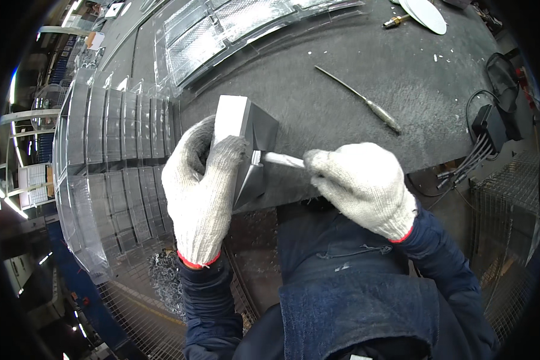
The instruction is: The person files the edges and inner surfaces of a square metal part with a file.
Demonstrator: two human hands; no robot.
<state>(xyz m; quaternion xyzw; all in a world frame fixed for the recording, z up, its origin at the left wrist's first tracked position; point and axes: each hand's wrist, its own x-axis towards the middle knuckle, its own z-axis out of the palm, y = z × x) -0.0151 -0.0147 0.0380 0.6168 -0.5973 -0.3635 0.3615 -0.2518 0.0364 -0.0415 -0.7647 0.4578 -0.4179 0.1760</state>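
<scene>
Left hand [201,174] clasps metal piece [257,127], right hand [366,183] white rod [285,160]; bench edge [291,199] close

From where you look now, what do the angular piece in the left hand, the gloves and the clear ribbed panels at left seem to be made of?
Angular piece: smooth, pale and dark-grey faces; metal or plastic, I cannot tell.
Gloves: matte knitted yarn, possibly cotton, because the knit texture shows.
Clear ribbed panels: probably thin glossy plastic, being see-through with bright reflections.
</scene>
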